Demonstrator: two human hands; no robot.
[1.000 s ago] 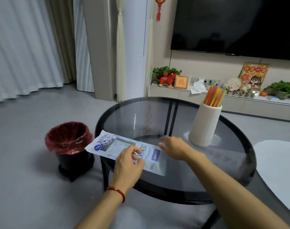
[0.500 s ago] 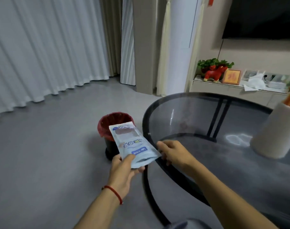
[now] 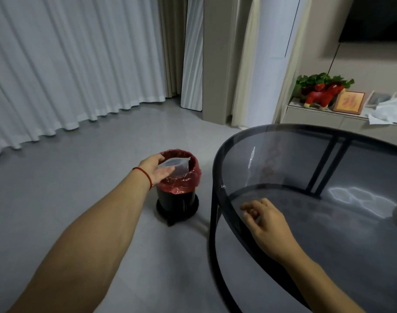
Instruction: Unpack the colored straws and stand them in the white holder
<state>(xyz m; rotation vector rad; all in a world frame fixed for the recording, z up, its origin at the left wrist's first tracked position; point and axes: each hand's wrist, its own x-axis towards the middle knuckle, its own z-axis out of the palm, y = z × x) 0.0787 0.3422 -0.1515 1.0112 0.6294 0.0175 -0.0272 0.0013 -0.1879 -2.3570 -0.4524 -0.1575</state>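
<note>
- Your left hand reaches out over the bin, fingers fairly straight, thumb laid on the empty straw packet; whether you grip it or merely touch it, I cannot tell.
- A red string bracelet circles that wrist.
- The packet looks pale, translucent and slack, sitting in the mouth of the small black bin, against its red liner.
- Any print on the packet is too blurred to read from here.
- Your right hand rests on the dark glass table near its left rim, fingers loosely curled, holding nothing.
- Beyond the table, a low cabinet carries a red toy horse in front of green leaves, and a framed orange picture with a red character I can't make out.
- White curtains hang behind the bin.
</note>
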